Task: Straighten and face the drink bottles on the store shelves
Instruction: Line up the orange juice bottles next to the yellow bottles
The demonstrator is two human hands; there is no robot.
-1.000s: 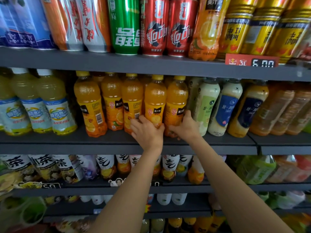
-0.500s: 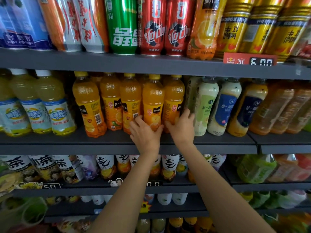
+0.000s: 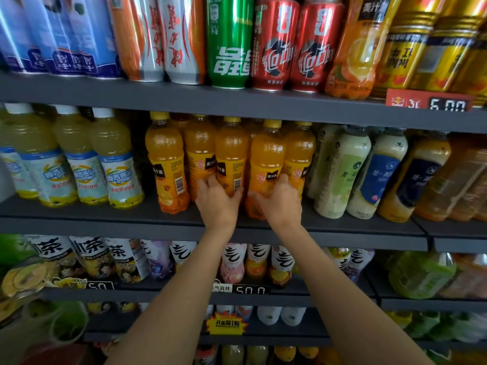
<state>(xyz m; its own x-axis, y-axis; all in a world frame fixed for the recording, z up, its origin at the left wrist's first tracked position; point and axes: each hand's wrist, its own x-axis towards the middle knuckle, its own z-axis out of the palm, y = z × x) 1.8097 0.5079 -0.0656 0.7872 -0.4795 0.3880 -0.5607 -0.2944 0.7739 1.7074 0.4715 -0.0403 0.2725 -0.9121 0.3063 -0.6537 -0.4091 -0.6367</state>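
A row of orange juice bottles with yellow caps stands on the middle shelf (image 3: 105, 222). My left hand (image 3: 218, 200) grips the base of the third orange bottle (image 3: 232, 151), whose barcode faces out. Beside it, my right hand (image 3: 280, 204) is curled round the lower part of the fourth orange bottle (image 3: 267, 159), which stands a little forward of its neighbours. The first orange bottle (image 3: 166, 164) also shows its barcode. The second (image 3: 200, 148) and the fifth (image 3: 300, 151) stand further back.
Pale yellow bottles (image 3: 116, 164) stand left of the orange row and milky tea bottles (image 3: 340, 169) right of it. Cans (image 3: 228, 43) fill the shelf above, with a price tag (image 3: 427, 102) on its edge. Tea bottles (image 3: 87, 256) line the shelf below.
Both hands have shifted left by one bottle: the left from the fourth to the third, the right from the fifth to the fourth. The view has moved closer to the shelf.
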